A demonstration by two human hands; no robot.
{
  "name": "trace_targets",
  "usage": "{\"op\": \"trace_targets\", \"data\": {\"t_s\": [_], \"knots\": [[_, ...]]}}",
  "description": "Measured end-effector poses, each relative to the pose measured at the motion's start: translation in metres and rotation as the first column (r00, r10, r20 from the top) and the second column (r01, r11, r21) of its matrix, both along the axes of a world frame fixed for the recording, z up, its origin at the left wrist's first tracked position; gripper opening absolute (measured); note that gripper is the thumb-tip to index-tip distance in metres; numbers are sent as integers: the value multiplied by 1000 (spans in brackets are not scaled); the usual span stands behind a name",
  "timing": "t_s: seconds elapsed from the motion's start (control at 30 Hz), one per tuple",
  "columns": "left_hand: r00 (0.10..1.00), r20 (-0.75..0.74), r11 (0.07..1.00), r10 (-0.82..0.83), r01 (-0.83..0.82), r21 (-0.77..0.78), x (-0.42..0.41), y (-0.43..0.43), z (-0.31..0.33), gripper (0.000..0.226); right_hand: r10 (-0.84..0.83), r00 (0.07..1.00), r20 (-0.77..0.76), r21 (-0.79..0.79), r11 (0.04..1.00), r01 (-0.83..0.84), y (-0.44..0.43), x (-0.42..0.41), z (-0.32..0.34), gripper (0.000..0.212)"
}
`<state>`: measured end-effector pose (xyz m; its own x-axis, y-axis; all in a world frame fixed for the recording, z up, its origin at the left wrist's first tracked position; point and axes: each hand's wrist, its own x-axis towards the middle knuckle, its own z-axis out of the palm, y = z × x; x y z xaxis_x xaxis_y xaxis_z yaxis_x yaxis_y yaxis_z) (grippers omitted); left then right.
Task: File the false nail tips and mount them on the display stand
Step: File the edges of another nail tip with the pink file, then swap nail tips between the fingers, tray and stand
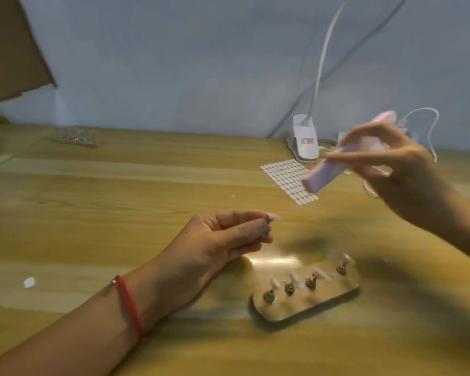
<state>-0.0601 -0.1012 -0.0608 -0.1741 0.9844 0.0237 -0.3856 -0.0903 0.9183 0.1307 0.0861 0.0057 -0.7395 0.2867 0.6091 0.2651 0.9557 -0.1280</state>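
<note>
Nearest the lens, a thin red cord bracelet (129, 308) is seen around the left wrist. Beyond it the left hand (215, 240) is held just above the pale wooden desk (120, 191), its fingers (244, 232) curled and the thumb and forefinger closed on a small whitish false nail tip (273, 217). The tip is pinched at its base, so that its free end projects to the right, clear of the fingertips. The right hand (402, 169) is raised well above the desk at the right, and its fingers are clamped round the middle of a pink rectangular block file (326, 175), whose lower end is angled down towards the left hand. File and pinched tip are apart, with open air between them, so no filing stroke is judged to be in contact at this moment. Just to the right of the left hand and nearer the camera, a brass-coloured oblong display stand (318, 302) lies flat on the desk, and four small metal pegs (289, 289) can be made out on it. Pale nail tips (320, 274) appear to be seated on them, though blur prevents a sure count. The task is therefore judged to be well advanced: several tips are mounted, and the one in the left hand is left to be filed and set on the stand. Whether a free peg is available cannot be told. A sheet of small white oval adhesive tabs (285, 177) lies on the desk behind the file, near a white clip-on lamp (304, 142).
</note>
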Motion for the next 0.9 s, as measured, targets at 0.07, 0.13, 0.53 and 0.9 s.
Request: {"op": "trace_targets", "data": {"t_s": [0.07,0.13,0.53,0.9], "knots": [[1000,4,1000,-11,11,8,0,0,0,20,-117,993,31,-107,987,119,16,24,-16,47],[1000,12,1000,-2,2,8,-1,1,0,21,-169,977,131,-221,956,195,33,34,-19,51],[993,118,1000,11,-14,22,-6,3,-4,39,-60,981,185,-318,941,117,-38,22,-13,54],[965,248,996,-79,85,-14,-5,-1,2,56,192,977,-90,-388,897,-211,-98,-31,-22,74]]}}
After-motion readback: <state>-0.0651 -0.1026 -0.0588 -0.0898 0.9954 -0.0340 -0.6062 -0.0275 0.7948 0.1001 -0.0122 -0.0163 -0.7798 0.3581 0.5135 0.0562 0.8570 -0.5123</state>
